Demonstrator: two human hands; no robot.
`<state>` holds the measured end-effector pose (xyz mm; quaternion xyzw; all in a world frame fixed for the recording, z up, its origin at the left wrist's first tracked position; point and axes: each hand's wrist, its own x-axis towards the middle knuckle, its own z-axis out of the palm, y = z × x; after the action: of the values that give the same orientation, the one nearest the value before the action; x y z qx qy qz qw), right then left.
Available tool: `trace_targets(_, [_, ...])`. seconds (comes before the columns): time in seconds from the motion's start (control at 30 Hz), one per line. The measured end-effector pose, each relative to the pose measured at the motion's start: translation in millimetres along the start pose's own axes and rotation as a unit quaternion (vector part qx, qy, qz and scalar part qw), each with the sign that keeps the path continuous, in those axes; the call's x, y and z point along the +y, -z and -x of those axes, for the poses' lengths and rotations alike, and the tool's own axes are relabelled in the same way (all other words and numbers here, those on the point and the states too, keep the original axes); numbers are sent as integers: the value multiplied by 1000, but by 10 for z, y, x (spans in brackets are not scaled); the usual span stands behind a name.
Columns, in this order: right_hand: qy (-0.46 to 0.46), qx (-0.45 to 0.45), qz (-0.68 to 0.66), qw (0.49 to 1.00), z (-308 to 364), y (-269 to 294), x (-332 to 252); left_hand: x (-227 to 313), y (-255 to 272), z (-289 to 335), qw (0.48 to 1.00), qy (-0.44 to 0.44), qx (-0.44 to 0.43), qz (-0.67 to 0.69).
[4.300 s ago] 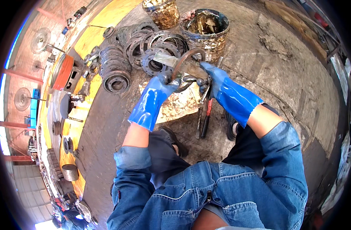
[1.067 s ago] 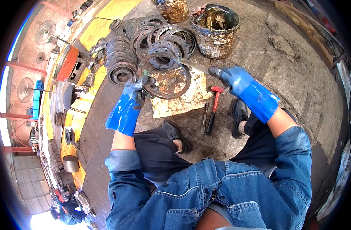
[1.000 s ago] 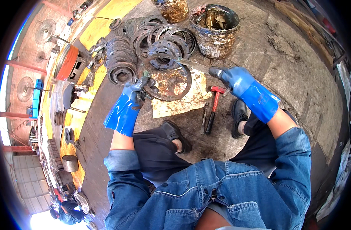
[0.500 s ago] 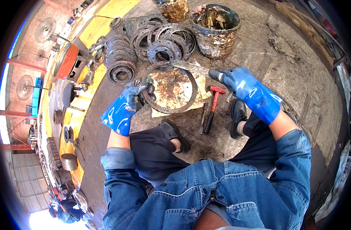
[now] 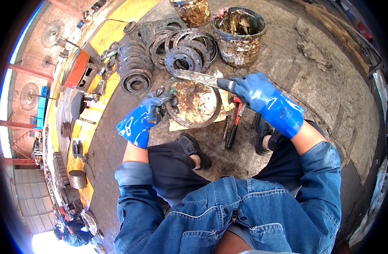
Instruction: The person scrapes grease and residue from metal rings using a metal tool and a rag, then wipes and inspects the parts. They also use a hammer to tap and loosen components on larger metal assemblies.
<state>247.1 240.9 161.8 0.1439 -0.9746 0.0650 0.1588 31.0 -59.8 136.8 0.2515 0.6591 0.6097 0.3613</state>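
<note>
My left hand (image 5: 146, 115), in a long blue rubber glove with dirty fingertips, is closed on the left side of a thin dark metal ring (image 5: 219, 106). In my gloved right hand (image 5: 260, 96) is the dark handle of a long flat-bladed scraper (image 5: 197, 78). Its pale, smeared blade points left across the far side of the ring, and I cannot tell whether the two touch. Beneath the ring lies a yellowish sheet (image 5: 177, 125) stained brown. A red-headed hammer (image 5: 236, 120) and a narrow chisel-like bar (image 5: 225, 132) rest on the ground beside it.
Beyond the sheet, several dark metal rings (image 5: 184, 59) are stacked and leaning. A grease-caked bucket (image 5: 238, 46) stands to their right, with a second bucket (image 5: 191, 12) behind. An orange machine part (image 5: 76, 67) is at the left. Far lower left, another person (image 5: 75, 235) bends over.
My right hand has moved left, carrying the scraper blade further over the ring's far side. My left hand and the ring have shifted slightly right.
</note>
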Motion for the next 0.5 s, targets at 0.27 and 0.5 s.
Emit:
trace_targets(0.27, [-139, -27, -152, 978, -200, 111, -522, 68, -202, -270, 990, -27, 108, 92])
trace_targets(0.5, [-155, -36, -178, 971, -268, 65, -744, 33, -176, -412, 992, -21, 120, 16])
